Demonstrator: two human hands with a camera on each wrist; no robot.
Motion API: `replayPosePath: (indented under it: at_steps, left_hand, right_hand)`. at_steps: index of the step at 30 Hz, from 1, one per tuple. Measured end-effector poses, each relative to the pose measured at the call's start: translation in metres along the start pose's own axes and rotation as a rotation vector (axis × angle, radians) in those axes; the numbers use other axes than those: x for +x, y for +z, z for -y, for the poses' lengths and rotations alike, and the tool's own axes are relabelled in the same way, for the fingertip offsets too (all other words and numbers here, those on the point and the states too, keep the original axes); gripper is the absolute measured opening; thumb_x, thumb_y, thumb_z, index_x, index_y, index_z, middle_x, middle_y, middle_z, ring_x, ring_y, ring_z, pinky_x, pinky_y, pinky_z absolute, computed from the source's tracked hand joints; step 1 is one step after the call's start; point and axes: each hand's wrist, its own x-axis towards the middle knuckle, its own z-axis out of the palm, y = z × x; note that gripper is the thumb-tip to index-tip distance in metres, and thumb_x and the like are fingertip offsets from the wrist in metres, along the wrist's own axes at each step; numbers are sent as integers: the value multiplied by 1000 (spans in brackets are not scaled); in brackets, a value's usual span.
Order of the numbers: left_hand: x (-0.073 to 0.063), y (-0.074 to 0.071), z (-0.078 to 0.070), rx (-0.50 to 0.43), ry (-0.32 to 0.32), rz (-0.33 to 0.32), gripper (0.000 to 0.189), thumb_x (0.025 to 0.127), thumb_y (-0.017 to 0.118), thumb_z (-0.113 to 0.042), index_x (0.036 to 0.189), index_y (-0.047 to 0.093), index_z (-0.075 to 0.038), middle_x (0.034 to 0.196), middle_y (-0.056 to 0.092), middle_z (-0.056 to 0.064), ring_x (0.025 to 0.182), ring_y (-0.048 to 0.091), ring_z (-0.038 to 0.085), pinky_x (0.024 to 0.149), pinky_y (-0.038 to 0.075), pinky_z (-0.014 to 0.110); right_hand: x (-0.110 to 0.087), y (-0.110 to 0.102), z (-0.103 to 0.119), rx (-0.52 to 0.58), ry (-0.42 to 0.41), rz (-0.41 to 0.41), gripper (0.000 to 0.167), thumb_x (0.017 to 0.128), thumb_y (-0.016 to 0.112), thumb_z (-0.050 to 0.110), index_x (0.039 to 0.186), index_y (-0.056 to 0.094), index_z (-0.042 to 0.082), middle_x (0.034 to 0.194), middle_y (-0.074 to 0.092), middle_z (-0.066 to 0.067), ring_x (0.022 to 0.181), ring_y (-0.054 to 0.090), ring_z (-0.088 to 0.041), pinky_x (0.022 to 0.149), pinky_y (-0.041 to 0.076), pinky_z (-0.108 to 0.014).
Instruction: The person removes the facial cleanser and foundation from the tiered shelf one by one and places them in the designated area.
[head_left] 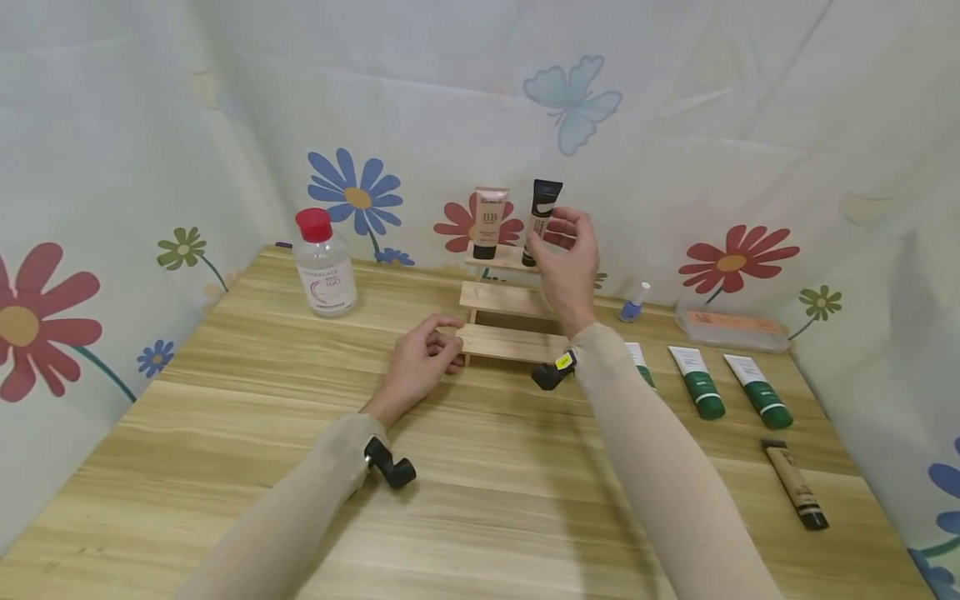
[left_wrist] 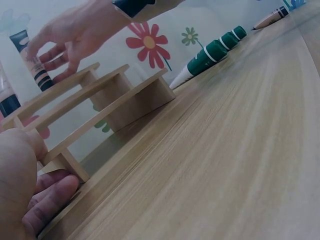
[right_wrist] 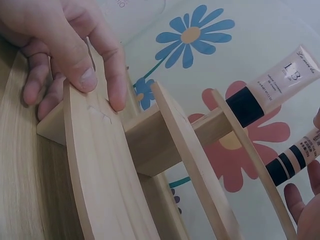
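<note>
A three-tier wooden stand is on the table near the back wall. My left hand grips the left end of its lowest tier, thumb and forefinger on the board and the other fingers beside the leg. On the top tier, a pink BB cream tube stands upright on its black cap. Right of it, my right hand pinches a black-and-beige cosmetic tube between thumb and fingers. That tube is cap down, its cap right at the top board in the right wrist view.
A clear bottle with a red cap stands left. On the right are a small blue nail polish bottle, several white-and-green tubes, a beige tube lying near the edge, and a clear plastic case against the curtain.
</note>
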Motion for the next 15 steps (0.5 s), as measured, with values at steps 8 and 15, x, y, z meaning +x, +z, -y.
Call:
replayPosePath:
  at_steps: [8, 15]
  left_hand:
    - [0, 1, 1, 9, -9, 1, 28, 112, 70, -14, 140, 71, -16, 104, 81, 14, 88, 81, 27, 74, 72, 34]
    - [0, 0, 2, 13, 5, -5, 28, 112, 70, -14, 140, 71, -15, 103, 81, 14, 87, 81, 28, 73, 72, 34]
  right_hand:
    - [1, 3, -2, -53, -4, -3, 47, 102, 81, 10, 144, 61, 9, 127, 68, -9, 117, 68, -23, 89, 62, -31]
    - [0, 2, 0, -50, -16, -7, 44, 102, 80, 9, 142, 61, 8, 123, 69, -7, 113, 66, -19, 87, 61, -28]
